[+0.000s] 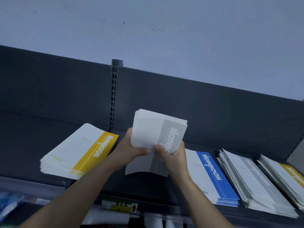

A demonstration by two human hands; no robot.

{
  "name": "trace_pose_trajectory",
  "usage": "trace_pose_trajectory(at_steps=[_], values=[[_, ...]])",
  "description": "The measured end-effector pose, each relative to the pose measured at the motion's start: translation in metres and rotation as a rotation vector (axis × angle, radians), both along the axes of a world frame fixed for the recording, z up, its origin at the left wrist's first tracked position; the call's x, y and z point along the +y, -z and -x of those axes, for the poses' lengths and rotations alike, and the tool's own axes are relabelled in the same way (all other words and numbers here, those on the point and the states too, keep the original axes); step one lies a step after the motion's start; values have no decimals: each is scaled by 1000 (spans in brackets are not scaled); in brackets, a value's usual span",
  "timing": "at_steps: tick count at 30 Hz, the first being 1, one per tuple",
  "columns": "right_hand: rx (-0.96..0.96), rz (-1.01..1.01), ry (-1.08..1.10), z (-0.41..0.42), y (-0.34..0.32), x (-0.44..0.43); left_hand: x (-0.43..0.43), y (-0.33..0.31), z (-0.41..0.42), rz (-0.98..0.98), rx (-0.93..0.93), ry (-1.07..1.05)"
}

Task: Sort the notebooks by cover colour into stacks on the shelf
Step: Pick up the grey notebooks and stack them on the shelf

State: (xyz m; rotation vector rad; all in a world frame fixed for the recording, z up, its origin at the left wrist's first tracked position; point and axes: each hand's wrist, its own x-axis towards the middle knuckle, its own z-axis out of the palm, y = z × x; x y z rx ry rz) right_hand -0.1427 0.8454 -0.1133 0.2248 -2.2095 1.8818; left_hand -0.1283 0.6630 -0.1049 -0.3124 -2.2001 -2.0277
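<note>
Both hands hold a bundle of grey-striped notebooks (154,130) upright above the dark shelf (115,183), in the middle of the view. My left hand (130,148) grips its left lower edge, my right hand (171,155) its right lower edge, thumbs on the front cover. A grey notebook (144,167) lies flat just below the bundle, partly hidden by my hands. Left of them sits a stack with yellow stripes (79,152). To the right lies a stack with blue stripes (210,176).
Further right lie a loose, fanned grey stack (253,183) and a pile topped by a yellow-striped notebook (286,175) at the frame edge. A price label (119,206) hangs on the shelf's front rail. The dark back panel with a slotted upright (113,94) rises behind.
</note>
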Motion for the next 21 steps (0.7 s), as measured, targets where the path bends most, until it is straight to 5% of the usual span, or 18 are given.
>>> trace_pose_trajectory(at_steps=[9,14,21], values=[[-19,-262,-8,-5,12,10,1,5,-5,281,-15,-117],[-78,-347,-63,0,0,10,-3,-8,1,265,-230,-117],[-342,-307,-67,-1,5,-2,-7,-12,-7,389,-371,-217]])
